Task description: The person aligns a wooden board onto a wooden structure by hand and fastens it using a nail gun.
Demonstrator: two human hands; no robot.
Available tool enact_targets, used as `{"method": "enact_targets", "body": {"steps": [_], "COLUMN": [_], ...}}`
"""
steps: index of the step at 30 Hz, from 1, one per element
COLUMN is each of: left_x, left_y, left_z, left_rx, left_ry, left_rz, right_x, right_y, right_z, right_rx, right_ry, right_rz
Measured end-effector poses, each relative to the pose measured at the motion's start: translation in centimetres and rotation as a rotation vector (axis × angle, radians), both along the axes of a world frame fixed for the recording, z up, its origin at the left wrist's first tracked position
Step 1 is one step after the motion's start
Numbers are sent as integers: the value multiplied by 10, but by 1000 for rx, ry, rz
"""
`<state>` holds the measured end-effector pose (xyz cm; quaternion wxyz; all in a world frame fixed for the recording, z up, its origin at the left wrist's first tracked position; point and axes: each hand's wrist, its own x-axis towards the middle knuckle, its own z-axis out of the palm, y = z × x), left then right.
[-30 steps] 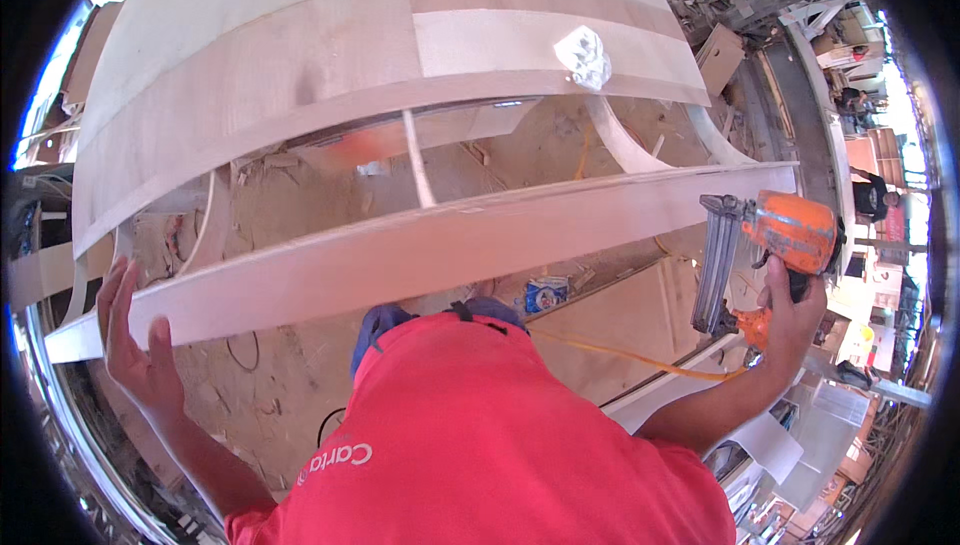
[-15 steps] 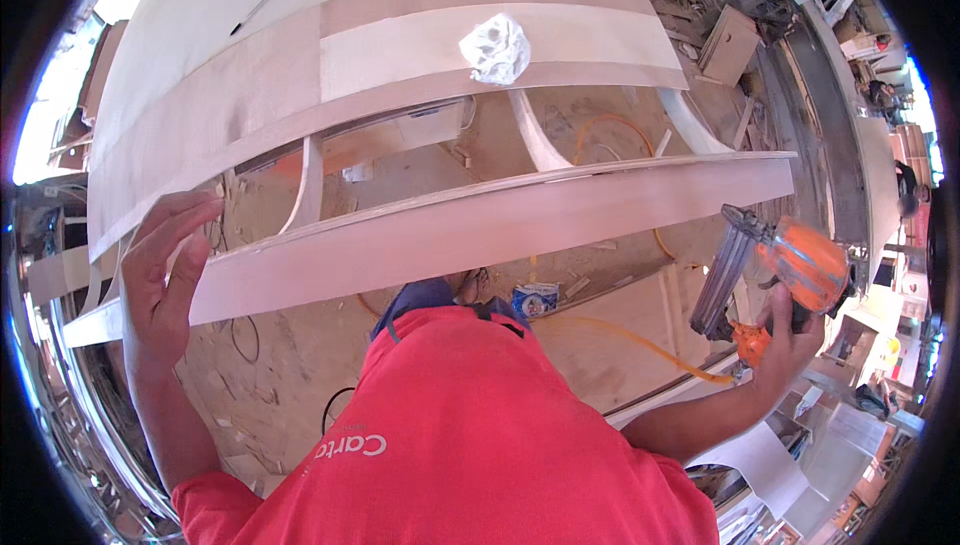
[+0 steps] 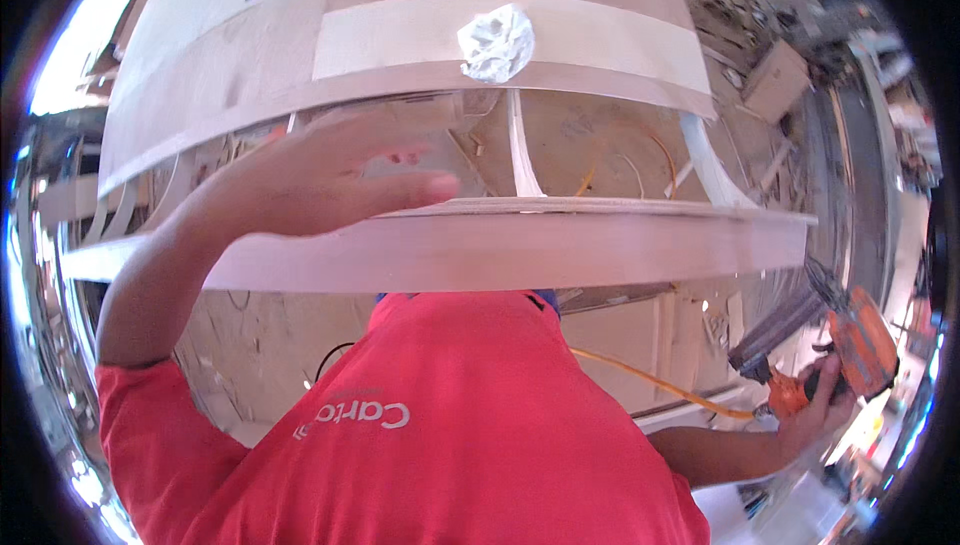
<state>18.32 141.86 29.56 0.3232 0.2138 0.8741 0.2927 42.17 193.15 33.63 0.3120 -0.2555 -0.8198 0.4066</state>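
A: In the head view, what is the right hand (image 3: 824,407) doing?
B: It is clasping an orange nail gun (image 3: 863,347) at lower right, near the end of the wooden rail (image 3: 560,247).
A: And the left hand (image 3: 305,177)?
B: It is extending across the rail, thumb and fingers parting; whether it is touching, one cannot tell.

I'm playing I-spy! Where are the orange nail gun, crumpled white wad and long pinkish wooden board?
Orange nail gun (image 3: 862,343), head view: its orange body.
Crumpled white wad (image 3: 497,43), head view: its middle.
Long pinkish wooden board (image 3: 520,250), head view: its front face.
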Motion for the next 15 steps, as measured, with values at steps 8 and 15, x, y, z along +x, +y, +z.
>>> {"method": "enact_targets", "body": {"steps": [8,15], "left_x": [-36,-47], "left_y": [45,43], "left_z": [-45,-84], "left_rx": [-161,186], "left_ry": [-487,-1104], "left_rz": [-103,-25], "right_x": [-107,-174], "right_y": [67,70], "right_z": [27,54], "right_rx": [209,326], "right_ry": [-73,-135], "right_rz": [188,283]}}
